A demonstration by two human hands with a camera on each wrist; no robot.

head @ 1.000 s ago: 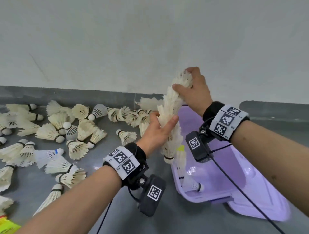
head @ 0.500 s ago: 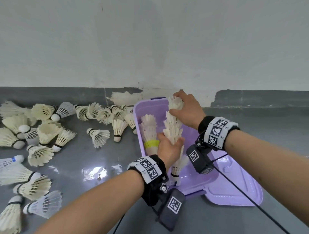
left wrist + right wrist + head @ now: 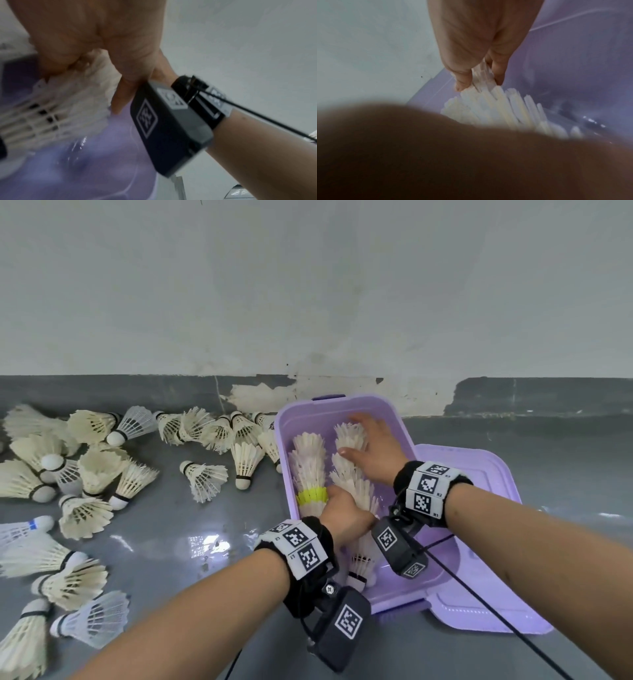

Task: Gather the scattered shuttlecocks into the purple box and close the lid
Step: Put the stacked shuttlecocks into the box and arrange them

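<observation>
Lying lengthwise in purple box (image 3: 404, 433), cork end near: shuttlecock stack (image 3: 352, 474), left hand (image 3: 346, 518) and right hand (image 3: 376, 450) gripping.

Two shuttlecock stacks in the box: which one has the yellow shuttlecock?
The left stack, nearest the box's left wall; the right stack, under both hands, is all white.

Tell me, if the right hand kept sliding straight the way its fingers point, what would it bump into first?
Probably the far wall of the purple box. The right hand rests on the stacked shuttlecocks with fingers aimed at that end. Depth is hard to judge, so the gap between them is unclear.
</observation>
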